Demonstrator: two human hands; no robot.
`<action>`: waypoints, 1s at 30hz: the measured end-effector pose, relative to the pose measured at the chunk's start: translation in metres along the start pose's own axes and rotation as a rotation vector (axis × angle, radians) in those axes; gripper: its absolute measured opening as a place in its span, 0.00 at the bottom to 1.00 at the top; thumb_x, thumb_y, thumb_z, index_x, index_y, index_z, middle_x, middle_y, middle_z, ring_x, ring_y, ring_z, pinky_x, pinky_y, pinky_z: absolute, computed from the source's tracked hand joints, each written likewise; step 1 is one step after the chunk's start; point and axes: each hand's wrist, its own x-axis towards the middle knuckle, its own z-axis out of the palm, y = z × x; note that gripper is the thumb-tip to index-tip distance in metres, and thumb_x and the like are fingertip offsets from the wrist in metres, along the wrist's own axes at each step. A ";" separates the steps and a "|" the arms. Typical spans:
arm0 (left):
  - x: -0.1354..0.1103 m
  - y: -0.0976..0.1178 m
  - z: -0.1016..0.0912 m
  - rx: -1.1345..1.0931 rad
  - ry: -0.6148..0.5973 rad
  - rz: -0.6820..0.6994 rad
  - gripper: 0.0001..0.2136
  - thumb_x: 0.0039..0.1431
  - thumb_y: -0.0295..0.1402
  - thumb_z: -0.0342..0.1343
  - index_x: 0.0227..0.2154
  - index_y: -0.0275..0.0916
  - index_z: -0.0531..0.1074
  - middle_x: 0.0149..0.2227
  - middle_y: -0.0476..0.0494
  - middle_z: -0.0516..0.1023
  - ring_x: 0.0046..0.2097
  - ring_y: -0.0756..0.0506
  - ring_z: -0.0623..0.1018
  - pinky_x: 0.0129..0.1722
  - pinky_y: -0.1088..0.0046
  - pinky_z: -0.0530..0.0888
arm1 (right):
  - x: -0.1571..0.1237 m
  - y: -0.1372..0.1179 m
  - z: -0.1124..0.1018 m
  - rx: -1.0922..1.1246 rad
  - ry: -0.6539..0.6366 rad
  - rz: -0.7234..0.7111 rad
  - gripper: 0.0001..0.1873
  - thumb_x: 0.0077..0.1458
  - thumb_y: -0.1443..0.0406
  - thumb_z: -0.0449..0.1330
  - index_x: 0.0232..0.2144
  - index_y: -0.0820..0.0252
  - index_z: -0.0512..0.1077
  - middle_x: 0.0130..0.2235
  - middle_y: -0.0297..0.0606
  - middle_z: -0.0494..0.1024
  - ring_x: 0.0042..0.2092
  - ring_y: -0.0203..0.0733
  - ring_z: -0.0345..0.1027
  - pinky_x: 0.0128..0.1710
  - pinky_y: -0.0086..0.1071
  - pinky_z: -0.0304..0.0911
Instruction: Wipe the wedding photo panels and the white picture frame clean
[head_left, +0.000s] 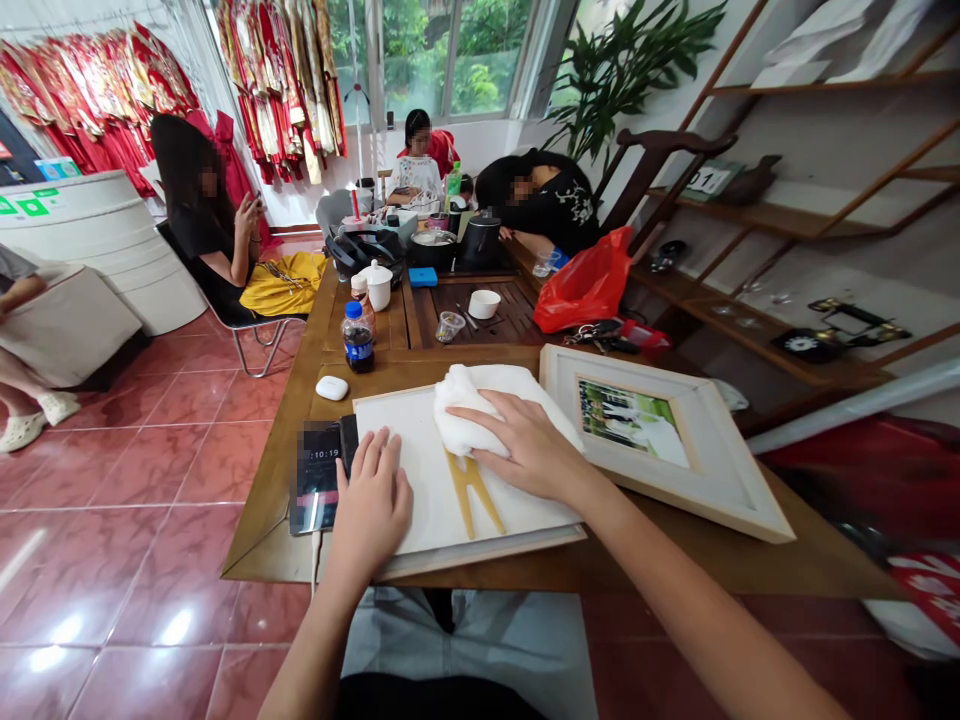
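Observation:
My right hand grips a bunched white cloth, its fingers reaching across the top and side. The cloth rests on a flat white board at the table's near edge. Just below the cloth, a flat golden-yellow piece with two legs lies on the board; its upper end is hidden. My left hand lies flat on the board's left part, fingers spread, holding nothing. Right of the board, a pale frame with a wide white mat surrounds a photo.
A phone with a cable sits left of the board, near a white earbud case and a cola bottle. Behind are a white bowl, a clear cup and a red plastic bag. Several people sit around.

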 end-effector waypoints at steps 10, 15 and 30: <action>0.001 0.007 -0.006 0.079 -0.078 -0.047 0.23 0.70 0.29 0.41 0.66 0.40 0.61 0.72 0.35 0.59 0.73 0.37 0.57 0.66 0.35 0.59 | -0.014 -0.039 -0.002 0.072 -0.165 -0.302 0.33 0.56 0.56 0.64 0.64 0.44 0.68 0.67 0.54 0.63 0.66 0.66 0.53 0.61 0.64 0.48; 0.001 0.009 -0.010 0.093 -0.118 -0.051 0.24 0.69 0.28 0.41 0.67 0.41 0.60 0.73 0.37 0.57 0.74 0.38 0.55 0.68 0.37 0.58 | -0.048 -0.047 -0.010 0.113 -0.227 -0.380 0.39 0.48 0.59 0.67 0.63 0.40 0.68 0.65 0.50 0.66 0.65 0.67 0.56 0.59 0.66 0.49; 0.001 0.000 -0.001 0.061 -0.069 -0.013 0.22 0.71 0.31 0.40 0.66 0.41 0.61 0.72 0.36 0.58 0.73 0.37 0.56 0.66 0.35 0.59 | -0.010 0.019 0.007 -0.138 0.049 0.073 0.28 0.63 0.58 0.57 0.65 0.45 0.67 0.63 0.53 0.67 0.61 0.63 0.62 0.53 0.57 0.62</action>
